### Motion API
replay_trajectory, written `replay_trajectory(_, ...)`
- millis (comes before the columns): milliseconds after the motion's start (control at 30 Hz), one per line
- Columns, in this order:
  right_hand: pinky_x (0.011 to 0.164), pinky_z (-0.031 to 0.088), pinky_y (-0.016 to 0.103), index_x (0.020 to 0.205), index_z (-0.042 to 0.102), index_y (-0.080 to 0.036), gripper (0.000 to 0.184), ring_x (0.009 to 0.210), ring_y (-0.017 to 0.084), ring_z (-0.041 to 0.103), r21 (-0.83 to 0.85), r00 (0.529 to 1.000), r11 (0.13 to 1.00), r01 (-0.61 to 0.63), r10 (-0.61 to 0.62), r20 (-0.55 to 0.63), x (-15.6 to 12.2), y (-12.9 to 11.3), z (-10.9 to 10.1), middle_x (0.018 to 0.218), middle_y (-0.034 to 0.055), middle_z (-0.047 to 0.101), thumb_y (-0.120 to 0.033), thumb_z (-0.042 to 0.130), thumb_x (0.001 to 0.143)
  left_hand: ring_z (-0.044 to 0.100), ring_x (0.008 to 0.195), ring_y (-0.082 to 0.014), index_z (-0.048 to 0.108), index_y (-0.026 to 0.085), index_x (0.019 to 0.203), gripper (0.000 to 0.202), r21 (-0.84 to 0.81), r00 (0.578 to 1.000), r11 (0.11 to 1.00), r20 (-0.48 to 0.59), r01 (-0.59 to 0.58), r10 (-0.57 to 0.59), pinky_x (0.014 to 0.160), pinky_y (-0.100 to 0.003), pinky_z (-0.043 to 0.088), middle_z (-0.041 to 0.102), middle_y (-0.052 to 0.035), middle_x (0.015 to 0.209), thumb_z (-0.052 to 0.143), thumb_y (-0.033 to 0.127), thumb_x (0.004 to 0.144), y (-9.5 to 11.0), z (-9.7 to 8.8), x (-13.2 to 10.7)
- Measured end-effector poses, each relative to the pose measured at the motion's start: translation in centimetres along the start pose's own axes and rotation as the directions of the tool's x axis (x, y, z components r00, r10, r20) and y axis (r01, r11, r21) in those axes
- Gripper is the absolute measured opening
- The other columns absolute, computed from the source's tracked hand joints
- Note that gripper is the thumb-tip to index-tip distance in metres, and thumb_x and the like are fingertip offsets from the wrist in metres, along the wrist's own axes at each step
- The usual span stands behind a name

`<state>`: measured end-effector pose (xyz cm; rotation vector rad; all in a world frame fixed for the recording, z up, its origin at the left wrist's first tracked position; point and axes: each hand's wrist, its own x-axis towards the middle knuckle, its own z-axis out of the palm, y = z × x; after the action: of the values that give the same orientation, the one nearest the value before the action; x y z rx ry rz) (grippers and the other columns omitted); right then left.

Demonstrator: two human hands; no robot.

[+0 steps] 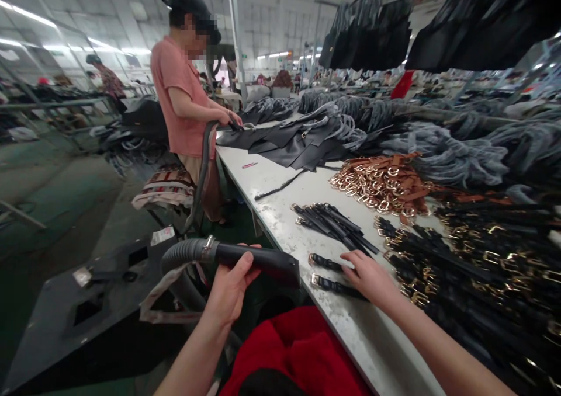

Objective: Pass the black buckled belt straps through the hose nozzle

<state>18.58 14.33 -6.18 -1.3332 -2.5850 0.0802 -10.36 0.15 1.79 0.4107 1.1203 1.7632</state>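
Observation:
My left hand (234, 282) is wrapped round a black nozzle (263, 261) on a grey ribbed hose (186, 251), held level beside the table edge. The nozzle's flat mouth points right. On the table, my right hand (366, 273) rests its fingers on a black buckled strap (326, 261); whether they grip it is hard to see. A second black strap (333, 285) lies just nearer to me, partly under the hand. Beyond them is a small bundle of black straps (331, 221) with gold buckles.
Brown straps with gold rings (381, 186) and a big heap of black buckled straps (482, 267) cover the right side. Black leather pieces (302, 142) lie farther up the white table (272, 177). A co-worker (184, 104) stands at the table's left edge holding another hose.

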Motion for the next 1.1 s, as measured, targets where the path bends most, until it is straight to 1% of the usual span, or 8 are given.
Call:
replay_trajectory(133,0.078,0.041,0.029,0.088,0.064,-0.021,0.023,0.086,0.018,0.057,0.218,0.986,0.961,-0.168,0.166,0.026,1.2,-0.3,2.0,0.09,0.0046,0.062,-0.026,0.042,0.083,0.061,0.094,-0.0195,0.054,0.02,0.095,0.035,0.044,0.998,0.999,0.064,-0.016,0.013,0.082,-0.038,0.049,0.067,-0.0046,0.1,0.073,0.03,0.068,-1.4,2.8,1.2)
replay_trajectory(267,0.078,0.04,0.03,0.084,0.063,-0.02,0.021,0.086,0.018,0.056,0.33,0.985,0.931,-0.157,0.169,-0.01,1.1,0.3,3.3,0.087,0.0044,0.062,-0.027,0.043,0.082,0.062,0.09,-0.0204,0.06,0.018,0.089,0.032,0.149,0.993,0.988,0.116,-0.032,0.015,0.083,-0.037,0.048,0.068,-0.0048,0.094,0.075,0.03,0.063,-5.1,6.8,2.9)
replay_trajectory(367,0.077,0.04,0.03,0.085,0.062,-0.019,0.019,0.085,0.018,0.055,0.342,0.984,0.925,-0.164,0.176,-0.002,1.0,0.5,3.2,0.087,0.0049,0.062,-0.024,0.044,0.081,0.062,0.086,-0.0208,0.064,0.016,0.083,0.029,0.222,0.978,0.973,0.21,-0.067,0.02,0.085,-0.038,0.046,0.068,-0.0048,0.087,0.076,0.028,0.06,-6.9,8.7,3.8)
replay_trajectory(533,0.077,0.038,0.028,0.084,0.062,-0.02,0.018,0.085,0.017,0.054,0.33,0.985,0.929,-0.167,0.175,0.004,1.2,0.3,2.8,0.086,0.0045,0.061,-0.023,0.045,0.082,0.061,0.086,-0.0214,0.065,0.017,0.086,0.029,0.347,0.97,0.931,0.24,-0.113,0.028,0.084,-0.037,0.047,0.067,-0.0053,0.09,0.074,0.031,0.062,-6.4,9.1,4.3)
replay_trajectory(700,0.074,0.036,0.028,0.085,0.061,-0.019,0.016,0.083,0.018,0.053,0.288,0.982,0.94,-0.181,0.191,-0.007,1.2,0.4,3.0,0.086,0.0053,0.061,-0.022,0.046,0.082,0.06,0.082,-0.0192,0.065,0.017,0.083,0.022,0.406,0.931,0.89,0.362,-0.206,0.05,0.083,-0.034,0.047,0.065,-0.0032,0.084,0.072,0.027,0.064,-6.7,10.3,4.0)
replay_trajectory(833,0.075,0.035,0.028,0.085,0.061,-0.02,0.017,0.085,0.017,0.053,0.302,0.983,0.937,-0.175,0.186,-0.005,1.1,0.4,3.0,0.087,0.0047,0.061,-0.023,0.045,0.084,0.06,0.086,-0.0209,0.064,0.016,0.088,0.028,0.406,0.963,0.909,0.27,-0.096,-0.019,0.079,-0.036,0.049,0.065,-0.0054,0.09,0.072,0.031,0.066,-5.7,9.0,4.5)
replay_trajectory(933,0.076,0.035,0.028,0.086,0.061,-0.02,0.017,0.086,0.017,0.052,0.311,0.983,0.934,-0.177,0.186,0.001,1.1,0.5,3.0,0.088,0.0046,0.061,-0.023,0.045,0.084,0.061,0.088,-0.0207,0.061,0.017,0.09,0.031,0.358,0.98,0.931,0.197,-0.068,-0.004,0.077,-0.035,0.05,0.065,-0.0053,0.096,0.072,0.032,0.065,-5.1,7.9,4.9)
replay_trajectory(1100,0.076,0.035,0.028,0.086,0.061,-0.02,0.017,0.085,0.018,0.052,0.301,0.982,0.936,-0.181,0.189,0.004,1.1,0.6,3.3,0.088,0.0053,0.06,-0.023,0.044,0.083,0.061,0.091,-0.022,0.062,0.017,0.087,0.035,0.328,0.983,0.941,0.181,-0.08,0.021,0.08,-0.036,0.049,0.066,-0.0066,0.095,0.076,0.034,0.06,-6.5,8.4,5.4)
